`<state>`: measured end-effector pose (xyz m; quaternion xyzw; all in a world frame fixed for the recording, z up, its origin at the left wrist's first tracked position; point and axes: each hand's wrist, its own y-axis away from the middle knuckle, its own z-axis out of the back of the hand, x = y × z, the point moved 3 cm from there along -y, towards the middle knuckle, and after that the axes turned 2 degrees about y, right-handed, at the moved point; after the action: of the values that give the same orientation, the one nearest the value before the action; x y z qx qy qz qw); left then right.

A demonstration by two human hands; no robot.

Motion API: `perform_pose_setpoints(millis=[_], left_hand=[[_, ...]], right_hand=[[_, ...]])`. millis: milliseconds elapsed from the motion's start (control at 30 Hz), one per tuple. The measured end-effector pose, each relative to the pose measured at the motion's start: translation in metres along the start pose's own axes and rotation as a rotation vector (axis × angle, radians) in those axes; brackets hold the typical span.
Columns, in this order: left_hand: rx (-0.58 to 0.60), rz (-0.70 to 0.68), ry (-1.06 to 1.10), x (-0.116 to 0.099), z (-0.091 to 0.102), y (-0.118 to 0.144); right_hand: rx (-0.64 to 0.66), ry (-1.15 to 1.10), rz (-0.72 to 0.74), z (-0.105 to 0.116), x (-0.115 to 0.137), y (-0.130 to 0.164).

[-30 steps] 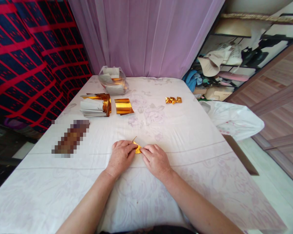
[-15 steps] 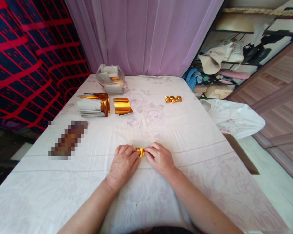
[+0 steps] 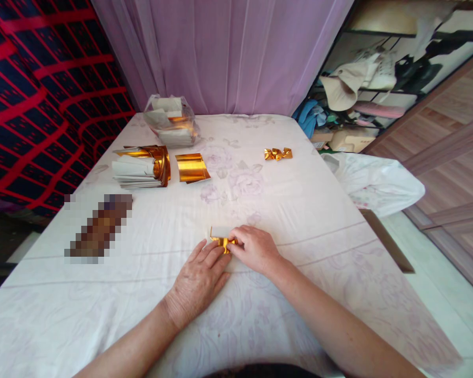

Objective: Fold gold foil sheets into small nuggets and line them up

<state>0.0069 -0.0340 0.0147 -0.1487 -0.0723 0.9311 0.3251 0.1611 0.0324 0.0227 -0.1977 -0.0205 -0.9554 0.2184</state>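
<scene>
A small gold foil paper (image 3: pixel 219 237) with a white back lies partly folded on the white flowered tablecloth (image 3: pixel 284 210). My right hand (image 3: pixel 255 249) pinches its right end with thumb and fingertips. To the left, my left hand (image 3: pixel 201 278) lies flat on the cloth, fingers stretched out and fingertips touching the paper's near edge.
At the back left sit a stack of gold and white sheets (image 3: pixel 140 167), a loose gold sheet (image 3: pixel 191 167) and a clear bag of sheets (image 3: pixel 169 127). Folded gold pieces (image 3: pixel 278 153) lie at the back right. A blurred brown object (image 3: pixel 98 228) is on the left.
My left hand has let go of the paper, drawn back toward me and flattened. My right hand keeps its pinch, and the paper now shows its white back.
</scene>
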Motion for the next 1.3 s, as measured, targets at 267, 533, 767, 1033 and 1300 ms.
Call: perform_pose_setpoints(millis=[267, 533, 767, 1033, 1300], left_hand=[[0.035, -0.036, -0.051, -0.001, 0.002, -0.005], [0.100, -0.012, -0.094, -0.005, 0.006, -0.012], [0.080, -0.028, -0.107, -0.003, 0.004, -0.009], [0.028, -0.033, -0.150, -0.004, 0.002, -0.007], [-0.070, -0.050, -0.149, -0.006, 0.004, -0.003]], right_hand=[[0.002, 0.025, -0.122, -0.003, 0.002, -0.008], [-0.107, -0.010, -0.075, -0.008, -0.004, 0.002], [-0.222, 0.029, -0.026, -0.012, -0.004, 0.015], [-0.325, 0.010, -0.005, -0.005, -0.013, 0.017], [-0.294, -0.082, 0.148, -0.008, -0.013, 0.015]])
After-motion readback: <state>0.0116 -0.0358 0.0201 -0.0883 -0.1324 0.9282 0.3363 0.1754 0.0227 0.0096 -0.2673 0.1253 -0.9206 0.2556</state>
